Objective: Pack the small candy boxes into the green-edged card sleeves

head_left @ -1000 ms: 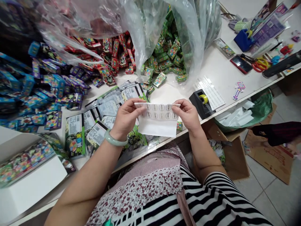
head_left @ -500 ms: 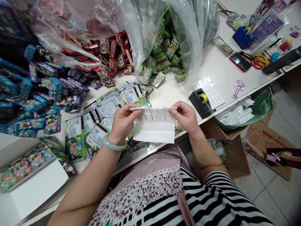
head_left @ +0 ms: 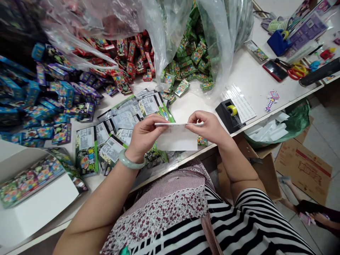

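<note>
Both my hands hold a white sticker sheet (head_left: 176, 139) above the near edge of the table (head_left: 249, 79). My left hand (head_left: 145, 136), with a green bangle on its wrist, pinches the sheet's upper left edge. My right hand (head_left: 209, 126) pinches the upper right edge. The sheet is folded over along the top, so only its blank white side shows. Under my hands lies a spread of flat printed packets (head_left: 119, 129) with barcodes.
Piles of small boxes lie behind: blue and purple ones (head_left: 45, 99), red ones (head_left: 130, 60), green ones (head_left: 191, 62) spilling from a clear plastic bag (head_left: 164, 24). A black tape dispenser (head_left: 228, 115) and a strip sheet (head_left: 240, 102) sit right. A white box (head_left: 34, 198) stands left. Another person's foot shows on the floor.
The sheet's top strip with round stickers has been folded down and back, hiding the stickers. My hands moved slightly closer together.
</note>
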The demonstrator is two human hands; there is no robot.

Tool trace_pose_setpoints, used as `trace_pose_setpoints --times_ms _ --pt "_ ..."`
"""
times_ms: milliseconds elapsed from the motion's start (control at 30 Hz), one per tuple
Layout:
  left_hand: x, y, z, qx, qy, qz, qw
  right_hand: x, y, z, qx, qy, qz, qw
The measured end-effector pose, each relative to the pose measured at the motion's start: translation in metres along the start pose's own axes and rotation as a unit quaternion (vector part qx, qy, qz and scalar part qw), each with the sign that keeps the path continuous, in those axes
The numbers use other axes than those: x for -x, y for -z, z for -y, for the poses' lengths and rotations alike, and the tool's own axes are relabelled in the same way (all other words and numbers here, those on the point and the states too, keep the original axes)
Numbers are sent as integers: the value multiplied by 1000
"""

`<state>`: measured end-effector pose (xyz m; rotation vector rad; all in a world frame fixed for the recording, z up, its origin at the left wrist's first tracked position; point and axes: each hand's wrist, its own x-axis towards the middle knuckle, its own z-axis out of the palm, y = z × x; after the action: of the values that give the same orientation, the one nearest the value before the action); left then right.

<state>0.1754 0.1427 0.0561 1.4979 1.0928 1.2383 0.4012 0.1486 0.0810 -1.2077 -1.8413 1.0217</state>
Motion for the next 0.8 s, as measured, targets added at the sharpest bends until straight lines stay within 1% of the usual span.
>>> trace_pose_setpoints --times_ms 67,167,233,300,400,500,633,800 --pt "0 1 1 1 15 -10 1000 0 0 1 1 -11 14 1000" --pt "2 1 4 12 72 -30 997 1 0 0 -13 -26 27 999" --pt "4 1 7 23 109 -31 993 2 0 -1 -23 -32 30 999" --pt "5 1 8 34 131 -27 990 2 -1 -2 -28 -37 28 999" --pt "4 1 7 55 135 -25 989 1 -1 -2 -24 -37 28 999" --pt "2 1 6 68 125 -24 990 -1 -2 -1 -22 -27 21 999" --pt "2 1 5 68 111 -4 992 -2 -4 -2 -21 -18 10 1000" --pt "3 0 7 72 112 -8 991 0 -5 -4 -20 -20 27 999"
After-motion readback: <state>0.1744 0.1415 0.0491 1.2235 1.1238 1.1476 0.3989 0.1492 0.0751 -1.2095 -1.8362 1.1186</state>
